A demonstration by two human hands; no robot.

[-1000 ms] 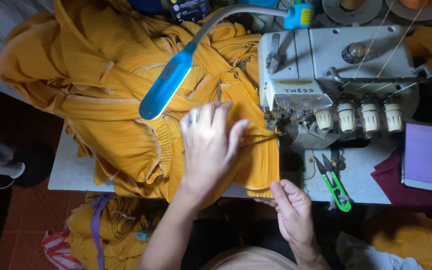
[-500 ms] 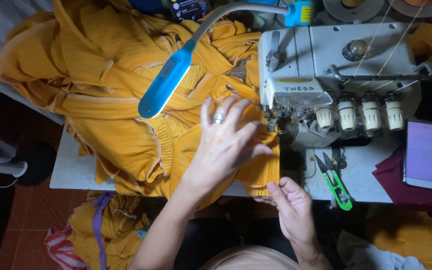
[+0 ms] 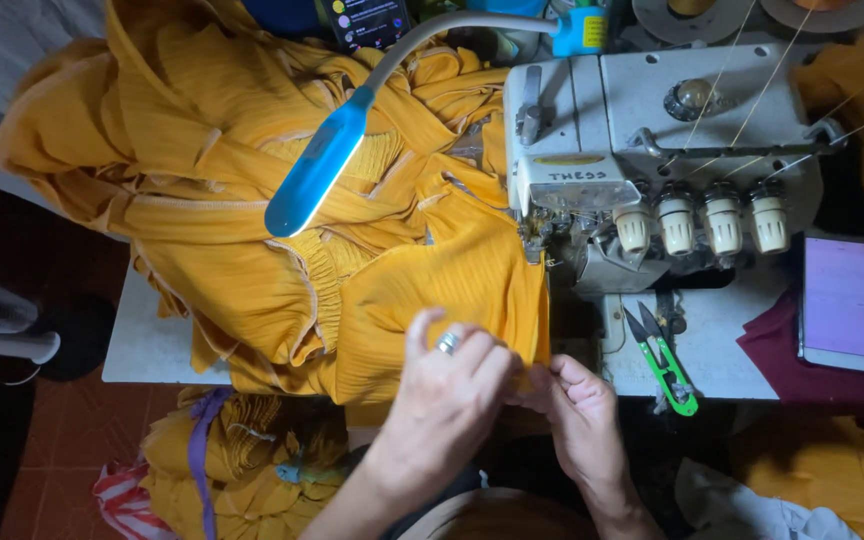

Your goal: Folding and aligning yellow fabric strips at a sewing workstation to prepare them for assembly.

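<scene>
A big heap of mustard-yellow ribbed fabric [image 3: 252, 200] covers the left of the sewing table and runs up to the needle area of a white overlock machine [image 3: 652, 150]. My left hand [image 3: 447, 385], with a ring on one finger, pinches the near edge of the fabric at the table's front. My right hand [image 3: 577, 410] meets it there and grips the same edge right beside it. The fingertips of both hands touch over the hem.
A blue gooseneck lamp [image 3: 317, 175] hangs over the fabric. Green-handled thread snips [image 3: 664, 360] lie right of my hands. A phone [image 3: 842, 300] rests on maroon cloth at the right. More yellow fabric [image 3: 242, 460] lies under the table. Thread cones [image 3: 692, 12] stand behind the machine.
My left hand has pulled back from flat on the fabric near the machine to the front edge. My right hand has risen to join it on the hem.
</scene>
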